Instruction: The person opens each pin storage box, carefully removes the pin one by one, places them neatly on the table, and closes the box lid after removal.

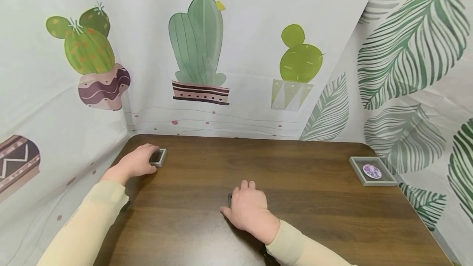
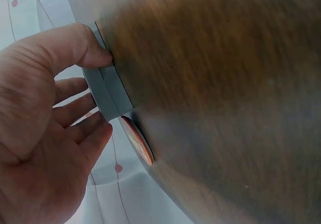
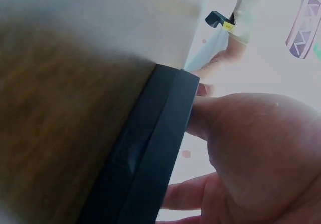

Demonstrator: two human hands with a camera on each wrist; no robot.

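Note:
At the far left of the table my left hand (image 1: 138, 161) grips a shallow grey square tray (image 1: 163, 158), its thumb on one side and fingers around the other. The left wrist view gives the tray's grey side wall (image 2: 113, 93) edge-on. A flat round disc with an orange rim (image 2: 138, 141) lies beside its corner; the head view does not show this disc. Near the table's middle, my right hand (image 1: 249, 208) holds a dark flat box (image 3: 145, 148) between thumb and fingers. The hand covers most of this box in the head view.
A grey square tray (image 1: 356, 167) at the right edge holds a round purple and white disc (image 1: 372, 171). The brown wooden table (image 1: 207, 167) has rounded far corners. Printed cloth (image 1: 251, 52) with cacti and leaves hangs behind and along its sides.

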